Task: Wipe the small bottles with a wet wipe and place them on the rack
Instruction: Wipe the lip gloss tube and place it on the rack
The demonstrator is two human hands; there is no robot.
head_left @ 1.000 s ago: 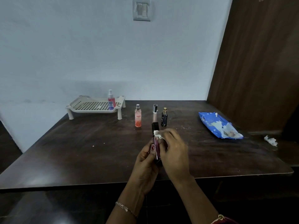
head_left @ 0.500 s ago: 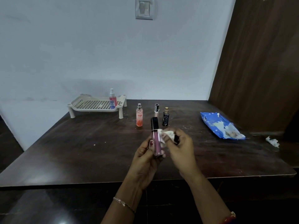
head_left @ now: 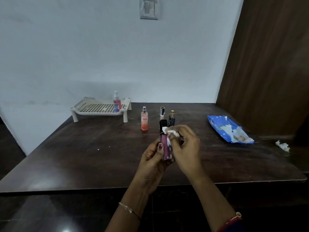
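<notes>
Head view: the left hand (head_left: 153, 158) is gripping an upright pink bottle (head_left: 164, 146) above the table's (head_left: 83, 156) near edge. The right hand (head_left: 185, 148) is pinching a white wipe (head_left: 171, 132) against its neck. The rack (head_left: 100, 108) is sitting at ten o'clock.

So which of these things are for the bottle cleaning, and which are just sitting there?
For the job: purple tube in the left hand, wet wipe in the right hand, rack, pink bottle on it, orange bottle, pale tube, dark bottle, blue wipes pack.
Just lying about: crumpled wipe, wall switch.
</notes>
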